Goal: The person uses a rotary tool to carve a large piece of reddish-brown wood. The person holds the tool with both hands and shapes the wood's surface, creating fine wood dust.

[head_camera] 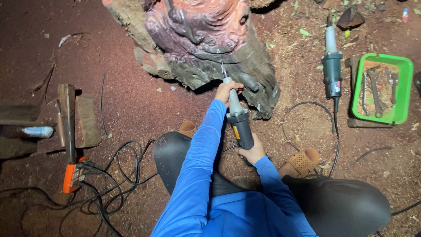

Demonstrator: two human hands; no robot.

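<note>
Here, scene: a person in blue sleeves sat cross-legged on ground carpeted in fine reddish sawdust (131,105), working at a carved wood stump (206,39)
Left hand: the left hand (226,91) was wrapped around the slim grey neck of a die grinder (237,119), fingers closed on it near the tip
Right hand: the right hand (252,152) clasped the dark, thicker rear body of the same tool, fingers curled tight around it
Tool position: the grinder ran upward between the two hands, its thin bit touching the lower face of the stump
Stump: rough and knotted, purplish-pink on its carved top, grey and craggy at the base
Second grinder: a long green-and-grey grinder (332,66) lay on the dust to the right, cord curling away
Tray: a bright green plastic tray (405,87) held metal spanners (374,87)
Left side: black cables (114,175) tangled beside an orange power strip (70,177) and weathered wood blocks (83,120)
Footwear: perforated tan rubber shoes (305,161) showed at the knees
</note>
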